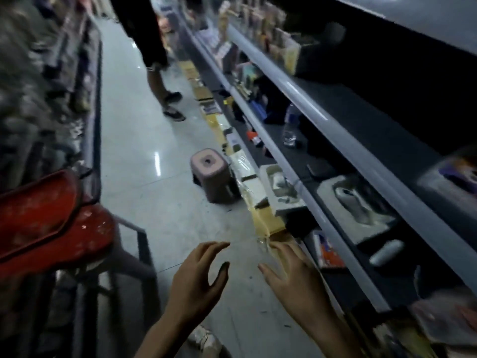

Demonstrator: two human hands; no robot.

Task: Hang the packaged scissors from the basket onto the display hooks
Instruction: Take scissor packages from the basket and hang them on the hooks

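Note:
Both my hands are stretched out low over the aisle floor at the bottom middle of the head view. My left hand [200, 277] has its fingers spread and holds nothing. My right hand [291, 272] is also spread and empty, its fingertips near a yellow carton [268, 223] at the foot of the right shelving. Red plastic baskets [44, 218] are stacked at the left on a dark metal frame. I cannot make out any packaged scissors or display hooks; the picture is dark and blurred.
Grey shelves [322, 156] with mixed goods and a water bottle [290, 127] run along the right. A row of cartons lines their base. A pink stool [210, 174] stands on the tiled floor. A person's legs [160, 73] are farther up the aisle. Shelving lines the left.

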